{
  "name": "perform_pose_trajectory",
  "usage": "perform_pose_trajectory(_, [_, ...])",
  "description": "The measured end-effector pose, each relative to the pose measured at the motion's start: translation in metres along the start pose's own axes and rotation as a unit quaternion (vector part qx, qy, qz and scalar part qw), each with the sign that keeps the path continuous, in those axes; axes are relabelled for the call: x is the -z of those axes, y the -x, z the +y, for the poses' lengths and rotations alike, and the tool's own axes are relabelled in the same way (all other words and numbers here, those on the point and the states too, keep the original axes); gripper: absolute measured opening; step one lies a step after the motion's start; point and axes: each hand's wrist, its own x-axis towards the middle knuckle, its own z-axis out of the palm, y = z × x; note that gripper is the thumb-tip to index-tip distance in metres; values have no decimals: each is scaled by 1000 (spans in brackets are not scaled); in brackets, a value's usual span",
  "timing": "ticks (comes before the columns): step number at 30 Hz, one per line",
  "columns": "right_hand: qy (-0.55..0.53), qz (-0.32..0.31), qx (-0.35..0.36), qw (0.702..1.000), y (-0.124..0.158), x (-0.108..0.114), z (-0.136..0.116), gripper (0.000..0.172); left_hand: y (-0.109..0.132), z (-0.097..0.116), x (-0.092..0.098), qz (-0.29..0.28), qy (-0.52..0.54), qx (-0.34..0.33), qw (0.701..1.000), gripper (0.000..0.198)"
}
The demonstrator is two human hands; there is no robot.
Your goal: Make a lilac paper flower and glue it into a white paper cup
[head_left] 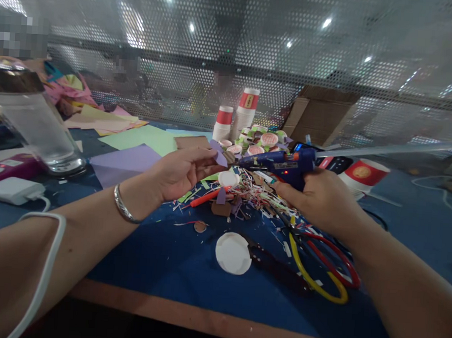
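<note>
My left hand (185, 170) pinches a small purple paper piece (218, 155) between thumb and fingers. A blue hot glue gun (293, 165) is gripped in my right hand (316, 197), its nozzle pointing left, at or very near the purple paper. From its back end a long clear glue stick (384, 148) sticks out. Beneath my hands lie a white paper disc (229, 179), an orange-red pen-like tool (209, 196) and a heap of paper scraps (262, 194). Closer to me, a larger white round piece (233, 253) lies beside dark-handled pliers (277, 266).
Scissors with red and yellow handles (331, 267) lie at right. Stacked paper cups (246, 111) and small decorated cups (268, 139) stand behind. Coloured sheets (143, 141), a glass bottle (45, 122) and a white charger (12, 190) are at left. A white cable (47, 265) crosses my left forearm.
</note>
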Motion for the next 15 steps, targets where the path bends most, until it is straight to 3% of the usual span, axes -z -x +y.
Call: perform_pose_trajectory(15, [-8, -22, 6, 1000, 0, 2, -1, 40, 1, 1, -3, 17, -13, -7, 1000, 28])
